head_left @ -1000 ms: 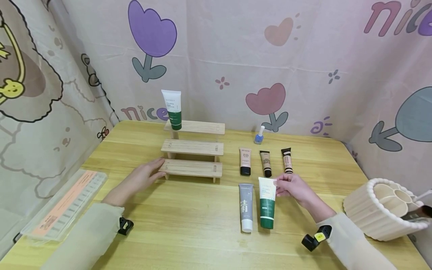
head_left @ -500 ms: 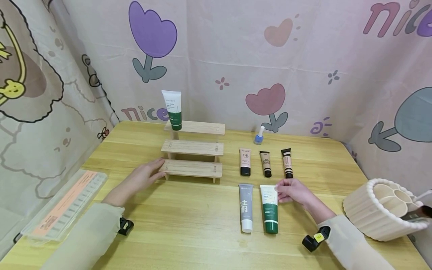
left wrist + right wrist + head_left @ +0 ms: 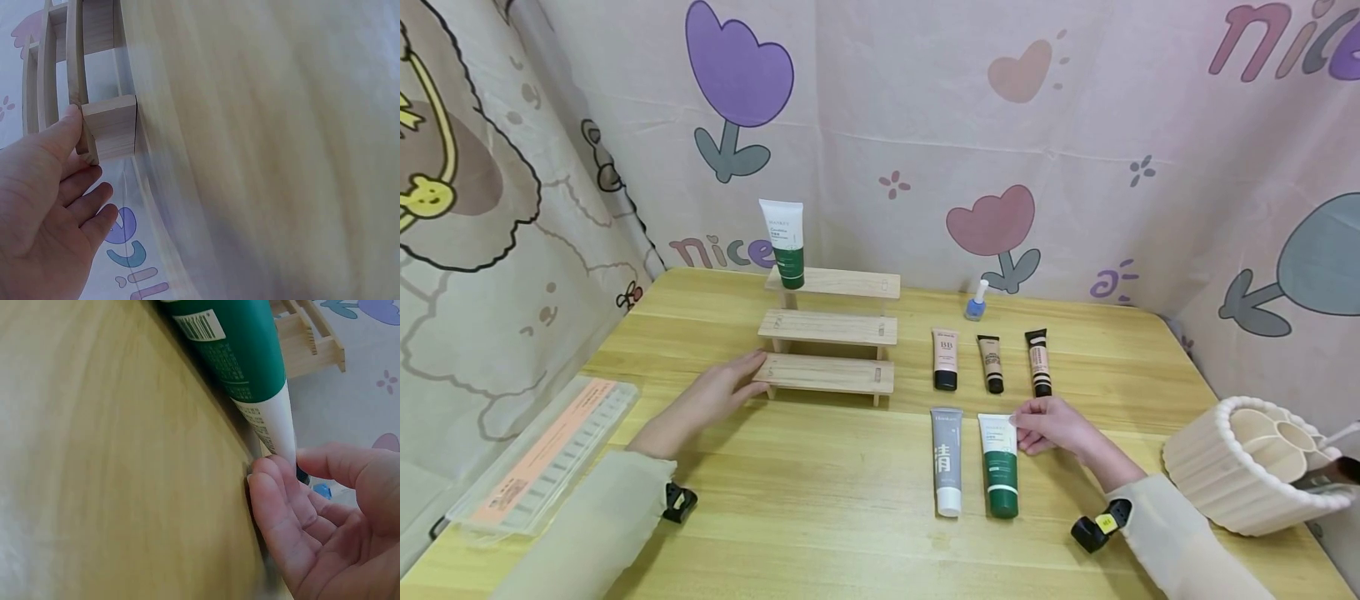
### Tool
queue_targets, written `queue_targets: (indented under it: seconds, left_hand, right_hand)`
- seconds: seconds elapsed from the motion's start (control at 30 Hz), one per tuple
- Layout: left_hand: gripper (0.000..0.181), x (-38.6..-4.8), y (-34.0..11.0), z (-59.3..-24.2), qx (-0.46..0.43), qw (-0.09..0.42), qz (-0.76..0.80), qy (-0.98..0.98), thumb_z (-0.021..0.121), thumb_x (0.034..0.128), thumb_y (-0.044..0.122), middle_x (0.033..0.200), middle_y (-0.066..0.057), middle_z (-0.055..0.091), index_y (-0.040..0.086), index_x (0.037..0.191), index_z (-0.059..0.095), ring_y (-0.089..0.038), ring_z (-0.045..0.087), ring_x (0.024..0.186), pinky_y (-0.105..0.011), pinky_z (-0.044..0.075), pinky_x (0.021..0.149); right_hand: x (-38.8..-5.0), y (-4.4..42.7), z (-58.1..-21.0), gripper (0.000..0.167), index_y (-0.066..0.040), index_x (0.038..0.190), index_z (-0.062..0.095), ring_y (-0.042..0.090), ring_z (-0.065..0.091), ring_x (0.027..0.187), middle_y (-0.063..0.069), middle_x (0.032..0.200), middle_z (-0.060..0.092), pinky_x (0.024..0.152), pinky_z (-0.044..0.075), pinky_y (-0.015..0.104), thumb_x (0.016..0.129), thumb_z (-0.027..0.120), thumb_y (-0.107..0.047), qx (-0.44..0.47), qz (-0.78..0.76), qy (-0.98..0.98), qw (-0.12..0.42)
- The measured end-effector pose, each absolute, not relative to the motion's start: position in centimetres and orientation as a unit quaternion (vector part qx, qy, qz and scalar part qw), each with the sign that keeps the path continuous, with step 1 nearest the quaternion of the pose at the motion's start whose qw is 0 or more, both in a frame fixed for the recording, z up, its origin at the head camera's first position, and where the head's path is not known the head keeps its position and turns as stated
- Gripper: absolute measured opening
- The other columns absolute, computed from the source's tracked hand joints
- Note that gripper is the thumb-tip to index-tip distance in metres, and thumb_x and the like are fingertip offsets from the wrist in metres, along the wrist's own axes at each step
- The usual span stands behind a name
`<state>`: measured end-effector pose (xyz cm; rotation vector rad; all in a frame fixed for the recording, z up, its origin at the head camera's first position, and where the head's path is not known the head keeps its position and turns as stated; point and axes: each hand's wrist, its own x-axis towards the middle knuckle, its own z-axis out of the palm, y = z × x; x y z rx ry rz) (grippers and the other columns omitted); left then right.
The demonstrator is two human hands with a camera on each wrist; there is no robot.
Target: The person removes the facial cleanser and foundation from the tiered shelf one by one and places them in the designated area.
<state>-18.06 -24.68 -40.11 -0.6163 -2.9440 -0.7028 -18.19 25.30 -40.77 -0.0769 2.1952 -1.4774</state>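
My right hand (image 3: 1051, 425) pinches the flat white end of a white and green squeeze tube (image 3: 1000, 479) between thumb and fingers. In the right wrist view the tube (image 3: 244, 356) shows its barcode side just over the wood. Close on its left lies a grey squeeze tube (image 3: 947, 458) with a white cap. My left hand (image 3: 718, 396) holds the left end of the lowest step of a three-step wooden shelf (image 3: 827, 375); the left wrist view has the thumb against the step's edge (image 3: 76, 62). Another white and green tube (image 3: 787, 242) stands cap down on the top step's left end.
Behind the right hand lie a pink BB tube (image 3: 945, 358), a small tan tube (image 3: 991, 364) and a black-ended tube (image 3: 1038, 362). A blue nail polish bottle (image 3: 976, 302) stands farther back. A ribbed cream holder (image 3: 1217, 467) is at right, a clear case (image 3: 546, 458) at left.
The right hand has brought the white and green tube slightly towards me and to the right, then nearly stopped. The left hand and the shelf stay in place.
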Motion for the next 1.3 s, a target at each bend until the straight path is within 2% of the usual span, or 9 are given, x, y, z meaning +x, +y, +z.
queue_targets:
  seconds: [0.43,0.73,0.93,1.03,1.23,1.3]
  left_hand:
    - [0.055,-18.1,-24.7,-39.9,-0.203,0.032,-0.227,-0.952,0.058,0.0918,0.019,0.136,-0.028,0.036,-0.008,0.135,0.038,-0.045,0.038,0.121,-0.054,0.031,0.101]
    - [0.055,-18.0,-24.8,-40.0,-0.205,0.035,-0.224,-0.952,0.059,0.0915,0.019,0.136,-0.028,0.036,-0.009,0.134,0.038,-0.045,0.038,0.120,-0.055,0.031,0.100]
    - [0.055,-17.9,-24.8,-40.0,-0.205,0.041,-0.224,-0.952,0.059,0.0916,0.020,0.135,-0.029,0.038,-0.009,0.133,0.039,-0.045,0.039,0.120,-0.054,0.032,0.100]
    - [0.054,-17.9,-24.7,-40.0,-0.204,0.041,-0.221,-0.953,0.059,0.0917,0.020,0.135,-0.029,0.038,-0.009,0.133,0.039,-0.045,0.039,0.120,-0.054,0.032,0.100]
    - [0.054,-17.9,-24.6,-39.9,-0.203,0.039,-0.219,-0.953,0.059,0.0916,0.019,0.135,-0.029,0.038,-0.010,0.133,0.040,-0.045,0.039,0.120,-0.055,0.032,0.100]
    - [0.054,-17.9,-24.6,-39.9,-0.203,0.038,-0.219,-0.954,0.059,0.0917,0.019,0.135,-0.029,0.038,-0.010,0.133,0.040,-0.045,0.039,0.120,-0.055,0.032,0.100]
  right_hand:
    - [-18.2,26.1,-40.1,0.025,0.012,0.100,0.054,0.019,0.061,0.062,0.010,0.072,0.060,0.060,0.057,0.034,0.091,0.055,-0.012,-0.048,-0.520,0.819,0.240]
    - [-18.9,25.4,-38.1,0.035,0.019,0.111,0.047,0.024,0.062,0.066,0.016,0.077,0.062,0.063,0.057,0.036,0.093,0.053,-0.011,-0.068,-0.514,0.837,0.177]
    - [-20.1,23.2,-35.8,0.035,0.018,0.115,0.047,0.024,0.062,0.066,0.026,0.084,0.060,0.064,0.057,0.037,0.093,0.053,-0.009,-0.109,-0.520,0.836,0.137]
    - [-20.9,21.6,-34.4,0.032,0.015,0.112,0.050,0.023,0.062,0.065,0.025,0.082,0.060,0.062,0.057,0.037,0.093,0.054,-0.011,-0.134,-0.512,0.840,0.120]
    - [-22.4,17.9,-31.8,0.027,0.009,0.108,0.055,0.022,0.061,0.065,0.014,0.077,0.061,0.063,0.057,0.038,0.092,0.056,-0.012,-0.159,-0.500,0.844,0.110]
    - [-23.0,16.6,-31.2,0.025,0.007,0.108,0.056,0.022,0.061,0.065,0.017,0.079,0.061,0.064,0.057,0.040,0.092,0.057,-0.013,-0.166,-0.502,0.842,0.111]
